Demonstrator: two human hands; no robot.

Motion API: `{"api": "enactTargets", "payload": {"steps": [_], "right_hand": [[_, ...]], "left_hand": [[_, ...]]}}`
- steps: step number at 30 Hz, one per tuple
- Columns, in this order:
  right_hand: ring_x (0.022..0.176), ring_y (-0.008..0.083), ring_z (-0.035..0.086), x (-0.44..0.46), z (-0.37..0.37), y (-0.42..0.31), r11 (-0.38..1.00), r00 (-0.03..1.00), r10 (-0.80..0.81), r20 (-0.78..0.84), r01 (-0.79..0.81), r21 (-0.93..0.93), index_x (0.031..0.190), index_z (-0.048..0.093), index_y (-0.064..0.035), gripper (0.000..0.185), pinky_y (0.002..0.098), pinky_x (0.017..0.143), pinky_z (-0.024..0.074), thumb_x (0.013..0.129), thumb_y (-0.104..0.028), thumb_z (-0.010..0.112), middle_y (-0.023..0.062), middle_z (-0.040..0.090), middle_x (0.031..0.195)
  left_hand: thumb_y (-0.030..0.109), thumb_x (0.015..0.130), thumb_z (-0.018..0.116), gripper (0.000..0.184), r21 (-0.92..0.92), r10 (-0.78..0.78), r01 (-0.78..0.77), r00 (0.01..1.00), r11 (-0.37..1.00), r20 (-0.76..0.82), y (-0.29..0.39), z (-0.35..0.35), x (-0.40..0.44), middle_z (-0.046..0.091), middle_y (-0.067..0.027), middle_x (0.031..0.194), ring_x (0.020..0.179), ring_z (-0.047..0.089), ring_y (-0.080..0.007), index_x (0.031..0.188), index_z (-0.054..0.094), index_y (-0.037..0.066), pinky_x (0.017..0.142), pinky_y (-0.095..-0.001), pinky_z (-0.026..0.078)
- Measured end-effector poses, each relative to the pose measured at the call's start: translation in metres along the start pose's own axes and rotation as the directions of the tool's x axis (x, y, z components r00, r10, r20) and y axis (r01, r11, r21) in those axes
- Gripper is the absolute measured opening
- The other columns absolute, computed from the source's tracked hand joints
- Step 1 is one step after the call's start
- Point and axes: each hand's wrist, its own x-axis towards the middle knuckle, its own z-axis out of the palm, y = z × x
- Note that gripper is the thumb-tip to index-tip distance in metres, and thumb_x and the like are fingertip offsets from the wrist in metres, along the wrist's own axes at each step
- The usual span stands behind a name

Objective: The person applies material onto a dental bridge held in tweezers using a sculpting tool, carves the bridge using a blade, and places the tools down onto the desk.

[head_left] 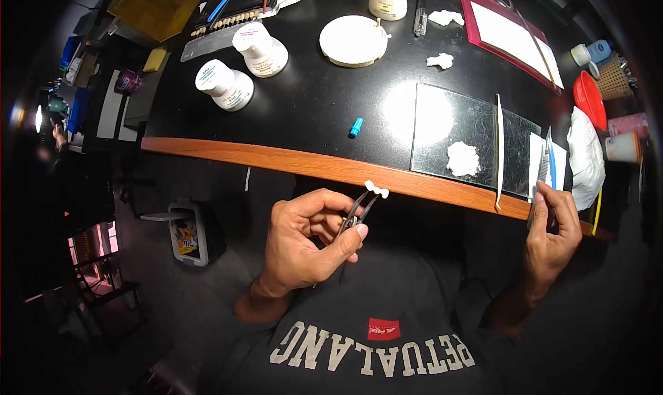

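Note:
My left hand (314,239) is closed around a dark metal clamp (354,219), just in front of the table's wooden edge. Small white tooth-like pieces (376,189) sit at the clamp's tip. At the right, my right hand (554,229) pinches a slim metal tool (545,161) over a white paper (559,166). Between the two hands lies a glass plate (428,136) with a heap of white powder (463,159) and a long white-handled tool (499,146) across it.
White bottles (260,50) stand at the back left, near a round white dish (353,41). A small blue cap (356,127) lies mid-table. Farther right are a red-edged tray (514,32), a red bowl (588,99) and white tissue (585,159). A grey bin (190,236) stands on the floor.

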Motion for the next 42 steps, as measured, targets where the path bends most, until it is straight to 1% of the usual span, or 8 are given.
{"api": "enactTargets", "payload": {"steps": [9, 12, 15, 21, 24, 36, 39, 42], "right_hand": [[0.08, 0.016, 0.064, -0.001, 0.0, -0.001, 0.999, 1.0, -0.022, -0.021, 0.022, 0.024, 0.107, 0.078, 0.0044, 0.021, 0.0282, 0.074, 0.0489, 0.089, 0.012, 0.071, 0.009, 0.067, 0.087], [0.08, 0.0155, 0.064, -0.003, 0.002, 0.001, 0.999, 0.999, -0.009, -0.043, 0.011, 0.045, 0.108, 0.079, 0.002, 0.023, 0.0281, 0.073, 0.0489, 0.088, 0.012, 0.073, 0.0088, 0.067, 0.086], [0.078, 0.0147, 0.064, -0.003, 0.001, 0.005, 0.999, 0.999, -0.011, -0.047, 0.013, 0.046, 0.109, 0.08, 0.0006, 0.024, 0.028, 0.072, 0.0488, 0.088, 0.011, 0.074, 0.0081, 0.067, 0.086], [0.076, 0.0129, 0.061, -0.003, 0.0, 0.005, 0.999, 0.999, -0.022, -0.046, 0.024, 0.037, 0.108, 0.08, 0.0005, 0.024, 0.0273, 0.069, 0.0474, 0.087, 0.011, 0.075, 0.0067, 0.065, 0.084], [0.074, 0.0124, 0.058, -0.003, 0.0, 0.006, 0.998, 0.998, -0.022, -0.054, 0.025, 0.049, 0.108, 0.08, 0.0005, 0.024, 0.0273, 0.067, 0.0454, 0.087, 0.011, 0.075, 0.0064, 0.065, 0.083], [0.073, 0.012, 0.056, -0.002, 0.0, 0.006, 0.998, 0.998, -0.032, -0.049, 0.035, 0.059, 0.108, 0.08, 0.0005, 0.022, 0.0272, 0.066, 0.044, 0.088, 0.009, 0.076, 0.0064, 0.065, 0.083], [0.074, 0.0122, 0.057, -0.002, 0.0, 0.007, 0.997, 0.998, -0.041, -0.046, 0.043, 0.06, 0.108, 0.08, 0.0004, 0.022, 0.0272, 0.066, 0.0446, 0.088, 0.009, 0.076, 0.0065, 0.065, 0.084], [0.074, 0.0124, 0.058, -0.002, -0.001, 0.005, 0.998, 0.999, -0.035, -0.041, 0.037, 0.055, 0.108, 0.08, 0.0004, 0.022, 0.0272, 0.067, 0.0451, 0.088, 0.009, 0.076, 0.0067, 0.065, 0.084]], "left_hand": [[-0.006, 0.089, 0.079, 0.026, 0.081, 0.198, -0.206, 0.975, 0.975, 0.1, -0.015, -0.004, 0.004, 0.079, -0.0132, 0.088, 0.079, 0.079, -0.0167, 0.115, 0.075, -0.005, 0.072, -0.0243, 0.063], [-0.012, 0.09, 0.075, 0.025, 0.086, 0.187, -0.203, 0.968, 0.975, 0.171, -0.017, -0.007, 0.005, 0.076, -0.021, 0.104, 0.087, 0.079, -0.0265, 0.114, 0.069, -0.014, 0.078, -0.0366, 0.069], [-0.01, 0.091, 0.074, 0.024, 0.046, 0.082, -0.088, 0.988, 0.995, 0.133, -0.012, -0.003, 0.003, 0.076, -0.0216, 0.1, 0.085, 0.079, -0.0254, 0.114, 0.069, -0.014, 0.077, -0.0367, 0.069], [-0.006, 0.094, 0.073, 0.023, -0.003, -0.014, 0.015, 0.99, 1.0, 0.143, 0.001, 0.003, 0.001, 0.076, -0.0191, 0.085, 0.08, 0.079, -0.0227, 0.115, 0.07, -0.014, 0.072, -0.0333, 0.068], [-0.006, 0.094, 0.074, 0.024, 0.016, -0.043, 0.041, 0.986, 0.999, 0.163, 0.003, 0.001, 0.001, 0.076, -0.0186, 0.085, 0.08, 0.079, -0.0225, 0.116, 0.07, -0.014, 0.069, -0.0315, 0.068], [-0.007, 0.093, 0.074, 0.023, 0.02, -0.018, 0.015, 0.986, 1.0, 0.166, 0.001, 0.0, 0.0, 0.076, -0.0184, 0.085, 0.078, 0.079, -0.0229, 0.114, 0.07, -0.015, 0.066, -0.0306, 0.068], [-0.004, 0.093, 0.076, 0.024, 0.01, -0.017, 0.016, 0.989, 1.0, 0.148, 0.001, 0.001, -0.001, 0.078, -0.0137, 0.086, 0.077, 0.078, -0.0155, 0.116, 0.073, -0.01, 0.069, -0.025, 0.065], [-0.005, 0.09, 0.079, 0.024, 0.086, 0.062, -0.071, 0.993, 0.994, 0.103, -0.002, 0.005, -0.001, 0.078, -0.0119, 0.085, 0.074, 0.077, -0.014, 0.113, 0.075, -0.008, 0.066, -0.0224, 0.062]]}}
